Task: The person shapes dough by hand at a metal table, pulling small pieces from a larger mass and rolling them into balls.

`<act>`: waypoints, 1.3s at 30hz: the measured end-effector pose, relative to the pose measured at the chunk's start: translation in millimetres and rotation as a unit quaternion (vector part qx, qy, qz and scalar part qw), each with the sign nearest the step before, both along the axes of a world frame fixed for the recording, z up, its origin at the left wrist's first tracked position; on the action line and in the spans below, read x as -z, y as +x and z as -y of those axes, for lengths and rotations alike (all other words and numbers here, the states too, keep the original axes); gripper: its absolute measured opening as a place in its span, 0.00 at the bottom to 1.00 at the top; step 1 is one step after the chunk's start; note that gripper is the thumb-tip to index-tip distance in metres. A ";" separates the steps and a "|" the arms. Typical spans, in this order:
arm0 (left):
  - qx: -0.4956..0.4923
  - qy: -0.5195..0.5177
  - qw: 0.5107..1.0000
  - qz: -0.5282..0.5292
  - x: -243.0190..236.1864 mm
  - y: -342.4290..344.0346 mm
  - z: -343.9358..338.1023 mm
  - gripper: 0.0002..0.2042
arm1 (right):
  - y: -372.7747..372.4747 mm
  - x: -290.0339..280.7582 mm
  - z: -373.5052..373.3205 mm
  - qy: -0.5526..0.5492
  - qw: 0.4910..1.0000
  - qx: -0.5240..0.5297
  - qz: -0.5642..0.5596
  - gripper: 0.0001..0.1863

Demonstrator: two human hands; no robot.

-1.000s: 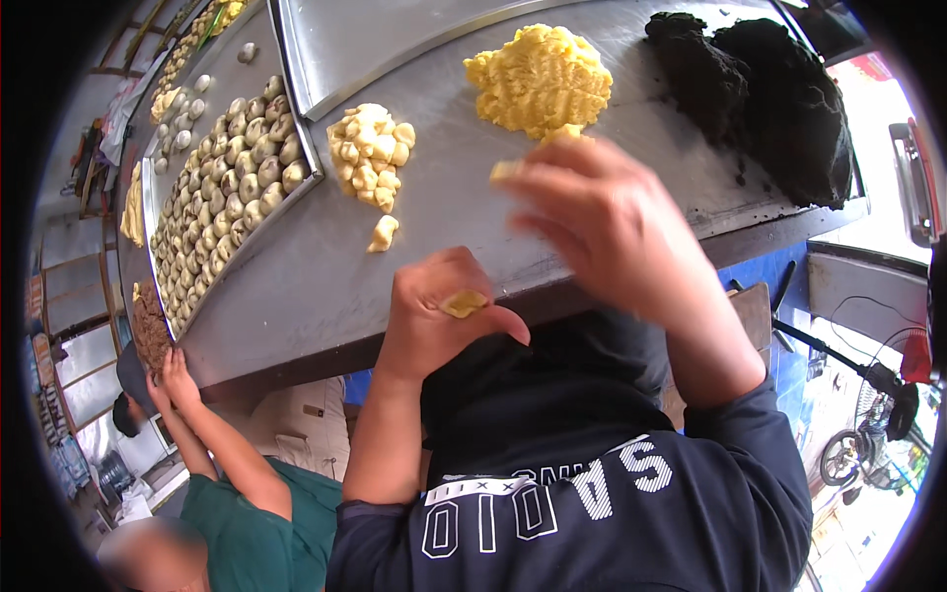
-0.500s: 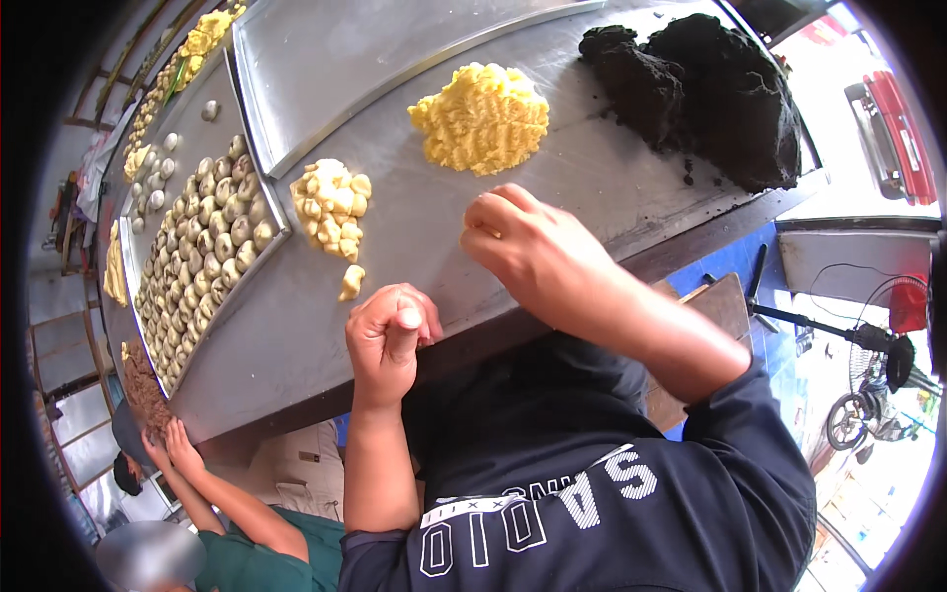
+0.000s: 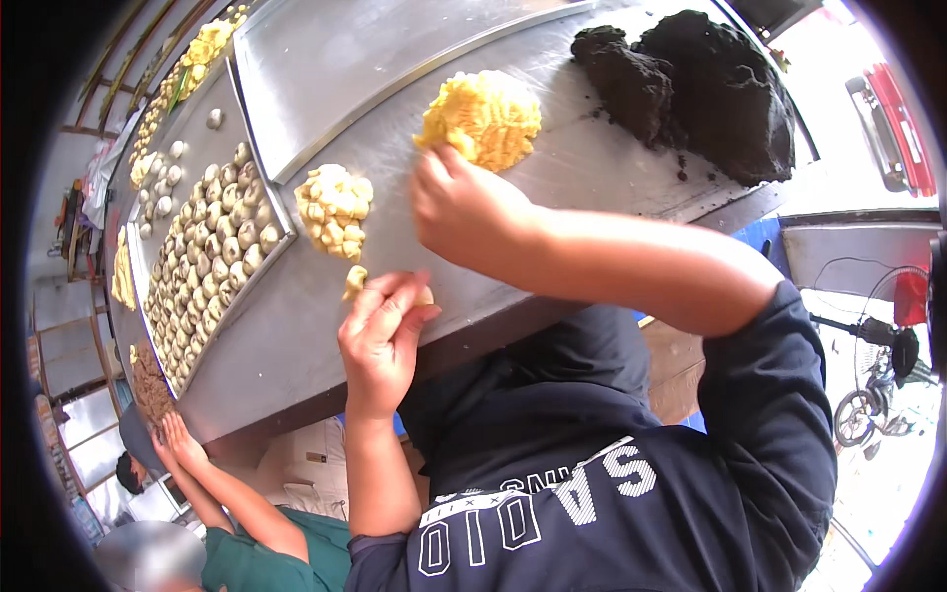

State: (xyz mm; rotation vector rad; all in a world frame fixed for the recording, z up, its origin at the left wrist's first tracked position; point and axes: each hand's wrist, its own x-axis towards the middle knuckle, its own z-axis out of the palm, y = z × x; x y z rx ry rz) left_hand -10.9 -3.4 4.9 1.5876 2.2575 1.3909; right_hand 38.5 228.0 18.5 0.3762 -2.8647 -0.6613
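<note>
My right hand [image 3: 472, 205] reaches over the metal table. Its fingertips pinch the near left edge of a crumbly yellow dough mound [image 3: 498, 118]. Lower and to the left, my left hand [image 3: 380, 335] is cupped, palm up, near the table's front edge. A small pale dough piece [image 3: 425, 296] shows between its fingers and thumb, partly hidden. Just beyond that hand lies a small loose dough lump [image 3: 354, 280], close to its fingertips. Behind the lump sits a heap of pale dough pieces [image 3: 333, 202].
A tray [image 3: 283, 243] at left holds rows of round, dark-centred dough balls. An empty-looking metal tray [image 3: 326, 138] lies at the back. A large black mass [image 3: 725, 104] sits at right. Another person's hands [image 3: 178, 442] rest by a brown crumbly heap [image 3: 150, 385] at far left.
My right hand has moved left and away from me to the yellow mound's edge. My left hand has opened up from a tighter curl, showing the dough piece.
</note>
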 end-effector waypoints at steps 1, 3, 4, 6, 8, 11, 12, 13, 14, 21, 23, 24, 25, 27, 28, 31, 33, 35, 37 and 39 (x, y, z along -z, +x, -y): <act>-0.023 -0.023 0.998 0.056 -4.2 1.5 -2.1 0.28 | 21.5 3.9 -0.7 0.029 0.998 -0.014 -0.045 0.19; -0.031 -0.009 0.996 0.081 3.0 1.7 -5.4 0.28 | 51.4 10.9 -1.9 -0.060 0.995 -0.016 -0.082 0.17; -0.036 0.008 0.994 0.102 4.8 2.6 -4.8 0.29 | 62.4 10.5 -3.0 -0.145 0.982 -0.015 -0.121 0.15; -0.041 -0.007 0.995 0.096 5.3 5.3 -5.0 0.30 | 82.3 -3.7 -14.5 -0.287 0.957 0.005 -0.041 0.17; -0.006 -0.083 0.996 -0.029 -9.9 6.6 -6.5 0.29 | 90.9 -25.3 -30.3 -0.437 0.899 0.010 0.037 0.19; 0.050 -0.110 0.992 0.036 -13.3 -14.7 9.9 0.29 | 76.8 -33.9 -41.0 -0.394 0.913 0.008 -0.107 0.05; 0.082 -0.134 0.985 0.071 -13.0 -19.3 18.0 0.30 | 64.8 -28.1 -43.7 -0.398 0.911 0.006 -0.113 0.06; 0.067 -0.118 0.985 0.105 -13.2 -20.6 13.8 0.32 | 58.9 -13.1 -46.2 -0.391 0.914 0.019 -0.103 0.05; 0.068 -0.122 0.985 0.106 -12.9 -19.4 12.1 0.32 | 58.0 0.4 -45.4 -0.384 0.918 0.033 -0.092 0.05; 0.021 -0.026 0.939 0.342 11.9 -7.1 25.3 0.30 | 81.9 -18.3 -44.8 -0.435 0.900 0.004 0.029 0.04; -0.030 -0.049 0.972 0.230 12.2 1.9 28.2 0.28 | 85.3 -10.5 -43.2 -0.495 0.868 -0.027 -0.017 0.09; -0.032 -0.052 0.971 0.230 10.6 4.7 28.5 0.28 | 87.7 -9.5 -40.7 -0.498 0.867 -0.028 -0.017 0.09; -0.033 -0.067 0.992 0.106 7.1 7.4 27.6 0.27 | 92.5 -10.0 -35.6 -0.473 0.879 0.010 -0.064 0.11; -0.038 -0.090 0.995 -0.034 -4.2 16.2 17.9 0.25 | 97.9 -6.6 -23.4 -0.448 0.886 0.051 -0.110 0.12; -0.045 -0.099 0.993 -0.049 -10.1 21.0 10.5 0.23 | 98.5 0.6 -13.5 -0.463 0.877 0.086 -0.097 0.14; -0.094 -0.133 0.985 -0.048 -1.0 26.4 11.8 0.24 | 99.9 0.8 -8.3 -0.489 0.868 0.065 -0.055 0.15; -0.089 -0.089 0.986 0.105 -13.9 35.3 11.7 0.23 | 101.0 4.8 -22.7 -0.467 0.879 0.043 -0.089 0.13; -0.095 -0.002 0.974 0.206 -4.8 32.1 17.3 0.18 | 104.0 7.8 -29.7 -0.384 0.910 0.081 -0.133 0.11; -0.056 0.001 0.990 0.127 4.8 15.0 30.8 0.16 | 104.7 5.0 -30.8 -0.412 0.903 0.051 -0.112 0.10; -0.010 -0.054 0.995 -0.087 7.4 2.3 30.7 0.11 | 101.7 5.5 -31.4 -0.444 0.892 0.004 -0.084 0.09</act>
